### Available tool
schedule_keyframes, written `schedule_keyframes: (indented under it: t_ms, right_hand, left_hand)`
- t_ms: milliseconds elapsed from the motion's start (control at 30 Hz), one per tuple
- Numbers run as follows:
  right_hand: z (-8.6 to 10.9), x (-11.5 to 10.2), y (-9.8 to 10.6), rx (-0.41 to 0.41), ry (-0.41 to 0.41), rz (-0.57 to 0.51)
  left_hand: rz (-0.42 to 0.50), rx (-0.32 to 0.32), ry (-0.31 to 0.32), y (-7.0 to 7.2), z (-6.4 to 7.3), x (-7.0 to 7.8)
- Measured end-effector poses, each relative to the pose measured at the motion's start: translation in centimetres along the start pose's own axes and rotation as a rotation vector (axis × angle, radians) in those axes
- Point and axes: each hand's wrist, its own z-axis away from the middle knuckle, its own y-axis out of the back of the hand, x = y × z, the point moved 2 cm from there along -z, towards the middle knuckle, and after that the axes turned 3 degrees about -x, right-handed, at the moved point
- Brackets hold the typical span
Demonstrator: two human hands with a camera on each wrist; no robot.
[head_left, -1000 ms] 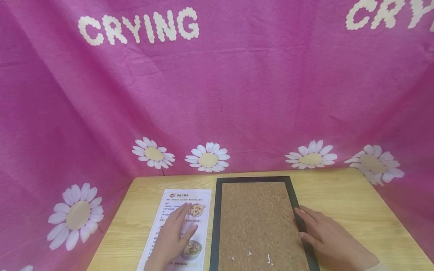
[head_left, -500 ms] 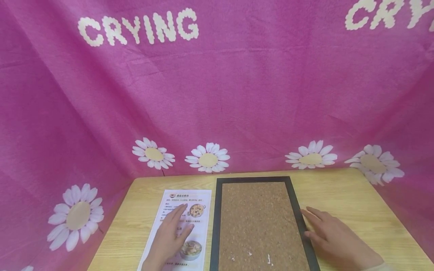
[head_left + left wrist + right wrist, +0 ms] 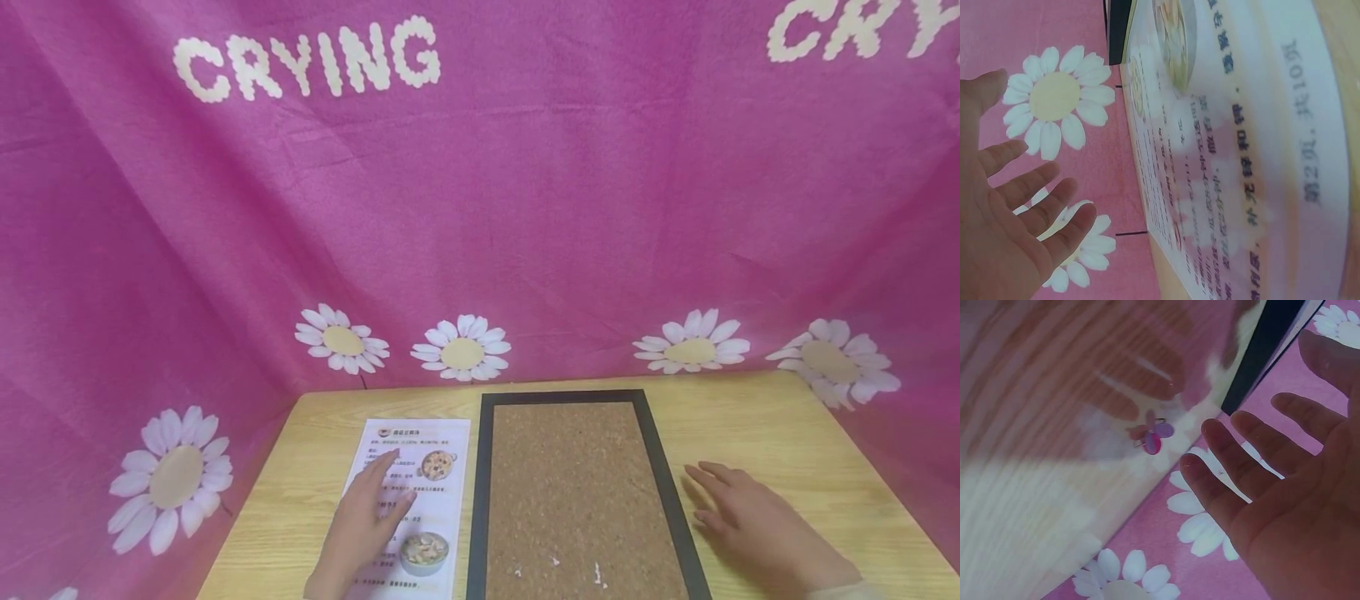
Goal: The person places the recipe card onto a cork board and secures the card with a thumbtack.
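A cork board (image 3: 577, 492) with a black frame lies on the table. To its left is a printed sheet (image 3: 442, 500) with lines of text and pictures of food bowls. My left hand (image 3: 360, 517) is held over the sheet's left part, fingers extended and holding nothing; in the left wrist view a gap shows between hand and paper. Right of the board, my right hand (image 3: 757, 525) hovers over bare wood with its fingers spread. Small red and purple pins (image 3: 1152, 440) lie on the table near these fingertips in the right wrist view; the hand hides them in the head view.
The wooden table (image 3: 840, 467) is backed and flanked by a pink curtain (image 3: 540, 233) with white daisies and lettering. Small white flecks (image 3: 597, 573) mark the lower part of the cork.
My right hand has drawn off the board's right frame edge and moved right. My left hand has shifted slightly left and down over the sheet. Board and sheet stay in place.
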Motion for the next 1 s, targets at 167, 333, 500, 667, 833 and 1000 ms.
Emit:
schedule_keyframes:
  t_ms: [167, 333, 500, 667, 833, 1000]
  right_hand:
    - [0.1, 0.9, -0.3, -0.019, -0.032, -0.016]
    - [0.2, 1.5, -0.3, -0.025, -0.060, -0.027]
    - [0.2, 2.0, -0.3, 0.021, -0.040, -0.016]
    - [0.4, 2.5, -0.2, -0.006, -0.071, -0.044]
    - [0.7, 3.0, -0.3, -0.052, -0.118, -0.057]
    - [0.8, 3.4, -0.5, -0.047, -0.106, -0.045]
  left_hand:
    - [0.008, -0.007, 0.031, 0.0, -0.2, -0.5]
    - [0.009, -0.011, 0.068, 0.1, -0.4, -1.1]
    - [0.010, -0.017, 0.127, 0.3, -0.5, -1.6]
    - [0.006, -0.036, 0.178, 0.4, -0.4, -2.2]
    - [0.000, -0.051, 0.225, 0.3, 0.0, -2.9]
    - [-0.014, -0.104, 0.298, 0.5, 0.3, -3.5]
